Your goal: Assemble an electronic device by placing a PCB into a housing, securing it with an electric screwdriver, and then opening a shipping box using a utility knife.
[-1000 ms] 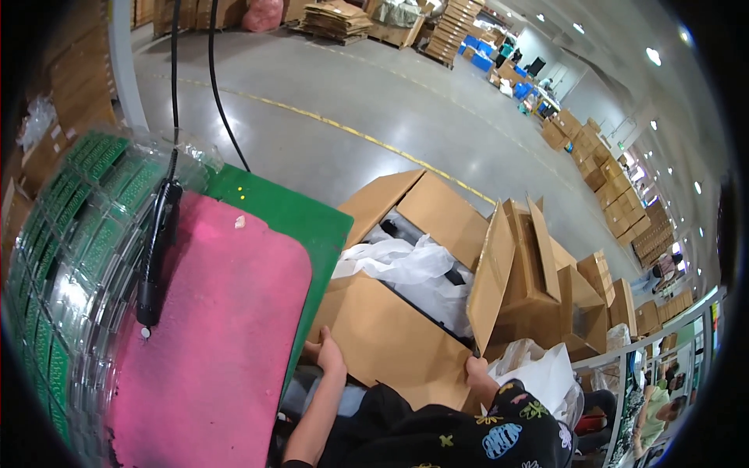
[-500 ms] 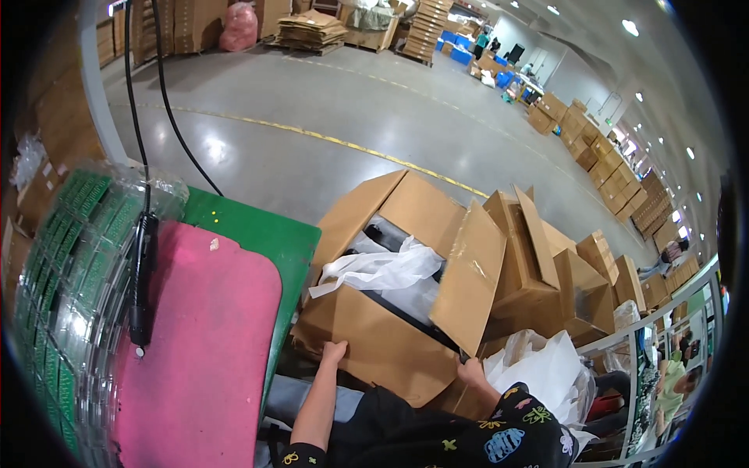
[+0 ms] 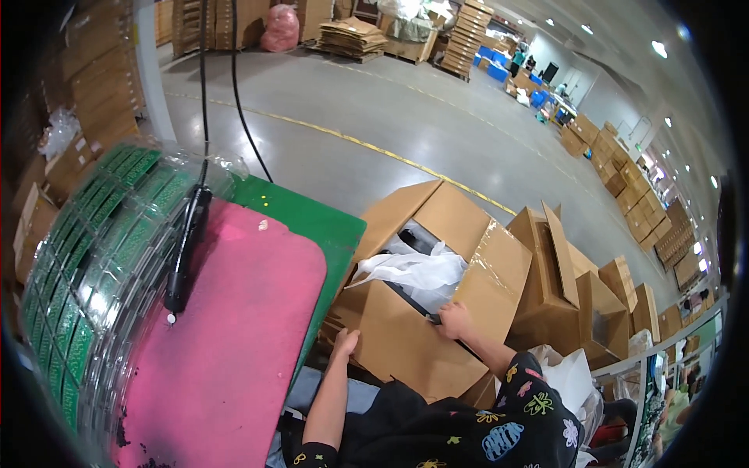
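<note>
An open cardboard carton [image 3: 413,343] stands tilted in front of me, its flaps spread. Crumpled white wrapping [image 3: 425,269] and dark items [image 3: 417,240] show inside; the wrapping covers most of the contents. My left hand [image 3: 346,343] is closed on the carton's near left edge. My right hand [image 3: 455,320] is a closed fist at the near right rim of the opening, beside the right flap [image 3: 503,269]. A small dark piece pokes out at its fingers, and I cannot make out what it is.
To the left, a pink mat [image 3: 234,312] lies on a green table [image 3: 339,234], with stacked clear trays of green circuit boards [image 3: 86,273] beside it. A black electric screwdriver [image 3: 187,249] hangs above the mat. More cartons [image 3: 542,257] and a grey rail [image 3: 640,363] are at right.
My right hand has moved left and up along the carton's rim. The right flap has tipped further outward. My left hand stays on the near left edge, and the whole view has shifted.
</note>
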The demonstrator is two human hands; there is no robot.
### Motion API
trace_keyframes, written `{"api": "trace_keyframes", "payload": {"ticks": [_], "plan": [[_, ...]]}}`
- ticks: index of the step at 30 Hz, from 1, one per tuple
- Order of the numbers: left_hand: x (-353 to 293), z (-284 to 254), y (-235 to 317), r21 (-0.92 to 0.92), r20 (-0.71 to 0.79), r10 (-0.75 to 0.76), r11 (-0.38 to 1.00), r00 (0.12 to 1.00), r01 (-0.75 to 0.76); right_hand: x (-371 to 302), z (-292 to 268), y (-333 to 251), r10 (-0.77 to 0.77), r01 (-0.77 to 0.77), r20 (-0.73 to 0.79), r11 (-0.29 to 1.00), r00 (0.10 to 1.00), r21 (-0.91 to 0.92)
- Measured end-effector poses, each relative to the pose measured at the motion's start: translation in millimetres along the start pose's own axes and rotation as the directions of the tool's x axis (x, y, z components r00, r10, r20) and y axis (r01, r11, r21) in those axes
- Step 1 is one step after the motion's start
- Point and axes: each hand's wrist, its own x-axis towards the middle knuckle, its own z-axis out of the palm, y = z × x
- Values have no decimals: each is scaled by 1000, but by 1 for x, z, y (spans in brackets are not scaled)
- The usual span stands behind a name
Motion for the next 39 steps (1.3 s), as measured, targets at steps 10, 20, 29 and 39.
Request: {"api": "trace_keyframes", "payload": {"ticks": [10, 20, 29, 39], "plan": [[-13, -20, 10, -300, -83, 101, 946, 991, -121, -94, -58, 134, 810, -600, 186, 546, 555, -584], [6, 13, 11, -13, -175, 263, 963, 949, -269, -95, 95, -31, 453, -308, -336, 862, 826, 403], [55, 16, -46, 68, -312, 331, 943, 891, -327, -54, 65, -32, 423, -407, -1, 872, 906, 271], [-17, -6, 32, -216, -70, 134, 965, 988, -147, -43, 46, -119, 341, -236, -129, 833, 931, 501]]}}
